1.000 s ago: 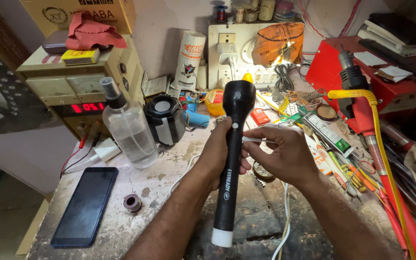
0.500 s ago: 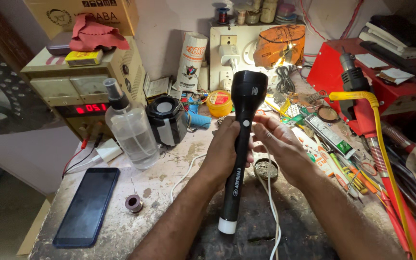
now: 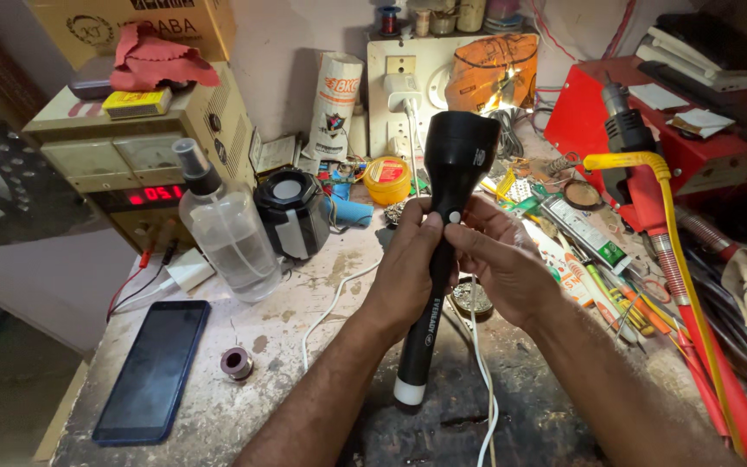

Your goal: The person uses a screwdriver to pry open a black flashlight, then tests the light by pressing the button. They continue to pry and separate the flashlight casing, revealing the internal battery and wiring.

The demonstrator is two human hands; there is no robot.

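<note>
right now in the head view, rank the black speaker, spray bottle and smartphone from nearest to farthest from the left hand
1. black speaker, just left of the left hand
2. spray bottle, further left
3. smartphone, far left at the bench's near edge

The tabletop [image 3: 304, 346] is worn and stained, pale with a dark patch near the front edge. On it lie a dark smartphone [image 3: 153, 372] at the left, a small solder spool [image 3: 236, 363] beside it, 1 clear spray bottle [image 3: 222, 229], a black speaker [image 3: 291, 212], a white cable [image 3: 477, 363] and a yellow round tin [image 3: 387, 179].
</note>
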